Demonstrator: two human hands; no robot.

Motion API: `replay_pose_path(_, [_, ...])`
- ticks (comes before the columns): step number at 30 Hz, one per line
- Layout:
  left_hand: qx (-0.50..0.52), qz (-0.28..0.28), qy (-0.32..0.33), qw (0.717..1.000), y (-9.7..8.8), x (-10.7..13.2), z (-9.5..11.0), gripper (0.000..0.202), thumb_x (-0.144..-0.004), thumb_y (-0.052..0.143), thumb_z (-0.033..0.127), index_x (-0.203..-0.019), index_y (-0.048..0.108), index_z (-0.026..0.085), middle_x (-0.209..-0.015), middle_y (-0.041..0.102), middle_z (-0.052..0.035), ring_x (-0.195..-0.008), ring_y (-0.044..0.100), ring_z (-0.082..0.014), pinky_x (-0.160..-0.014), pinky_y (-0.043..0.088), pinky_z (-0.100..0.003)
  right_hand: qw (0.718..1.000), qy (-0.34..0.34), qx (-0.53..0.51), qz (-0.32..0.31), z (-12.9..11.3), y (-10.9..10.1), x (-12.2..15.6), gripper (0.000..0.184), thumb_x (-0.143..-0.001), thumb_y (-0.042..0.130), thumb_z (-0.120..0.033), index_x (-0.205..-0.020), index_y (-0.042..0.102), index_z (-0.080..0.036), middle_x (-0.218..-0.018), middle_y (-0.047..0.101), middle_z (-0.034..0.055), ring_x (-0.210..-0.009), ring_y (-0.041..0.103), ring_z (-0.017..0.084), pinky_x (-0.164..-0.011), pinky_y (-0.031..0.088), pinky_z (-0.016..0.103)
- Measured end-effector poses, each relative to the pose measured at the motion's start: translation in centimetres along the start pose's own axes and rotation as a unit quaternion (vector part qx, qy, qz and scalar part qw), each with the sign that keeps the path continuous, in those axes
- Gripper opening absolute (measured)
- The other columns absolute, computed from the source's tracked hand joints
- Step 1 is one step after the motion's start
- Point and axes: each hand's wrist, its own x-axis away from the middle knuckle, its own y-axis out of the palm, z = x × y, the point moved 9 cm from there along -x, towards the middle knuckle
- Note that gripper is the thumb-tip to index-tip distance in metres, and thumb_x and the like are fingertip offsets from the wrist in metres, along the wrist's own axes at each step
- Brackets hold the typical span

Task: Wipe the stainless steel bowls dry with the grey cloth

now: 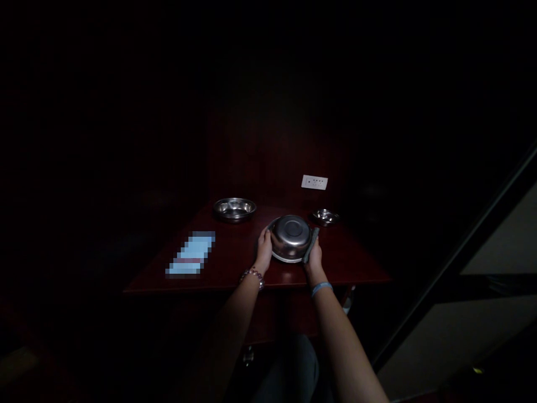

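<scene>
While most of the room was lost in darkness, a steel bowl (291,238) was seen turned bottom up near the front edge of a dark red tabletop (235,263), gripped between two bare hands. The left hand (264,246) was curled against the bowl's left side, its fingers wrapped over the rim. The right hand (314,256) was closed on a grey cloth (311,244), which was pressed against the bowl's right side so that the cloth lay between palm and metal. Whether the bowl was resting on the wood or was lifted slightly off it could not be told.

A beaded bracelet (253,275) was worn on the left wrist and a pale blue band (321,288) on the right.

Further back on the left, a second bowl (235,209), wide and shallow, was set upright, well apart from the hands. A small dish (325,216) of the same metal was placed at the back right, just beyond the cloth. A flat pale blue item (191,254), blurred beyond recognition, was laid on the left part of the tabletop. A white socket plate (314,182) was fixed to the dark wall behind.
</scene>
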Motion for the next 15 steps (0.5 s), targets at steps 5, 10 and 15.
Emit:
replay_pose_path(5, [0.003, -0.005, -0.001, 1.0, 0.13, 0.06, -0.08, 0.032, -0.098, 0.048, 0.032, -0.121, 0.065, 0.017, -0.136, 0.065, -0.0122, -0.13, 0.058, -0.0239, -0.118, 0.036, -0.041, 1.0, -0.004, 0.024, 0.002, -0.34, -0.1, 0.24, 0.047, -0.093, 0.052, -0.055, -0.108, 0.074, -0.016, -0.11, 0.078, 0.0071, -0.107, 0.072, 0.021, -0.097, 0.056, 0.033])
replay_pose_path(10, [-0.007, 0.026, -0.022, 0.999, -0.42, 0.01, -0.65, 0.032, -0.098, 0.049, 0.032, -0.127, 0.057, 0.02, -0.143, 0.058, -0.0119, -0.135, 0.053, -0.0225, -0.119, 0.034, -0.039, 0.999, -0.007, 0.041, 0.011, -0.36, -0.36, 0.2, 0.049, -0.095, 0.049, -0.054, -0.11, 0.074, -0.015, -0.11, 0.078, 0.0078, -0.108, 0.072, 0.022, -0.097, 0.055, 0.034])
replay_pose_path(15, [-0.006, 0.011, -0.037, 0.999, -0.28, 0.26, -0.81, 0.033, -0.097, 0.053, 0.041, -0.126, 0.054, 0.024, -0.136, 0.061, -0.0097, -0.13, 0.055, -0.0228, -0.117, 0.036, -0.041, 0.999, -0.021, 0.036, 0.001, -0.27, -0.31, 0.01, 0.049, -0.096, 0.048, -0.054, -0.113, 0.073, -0.016, -0.11, 0.079, 0.0067, -0.108, 0.072, 0.021, -0.098, 0.055, 0.034])
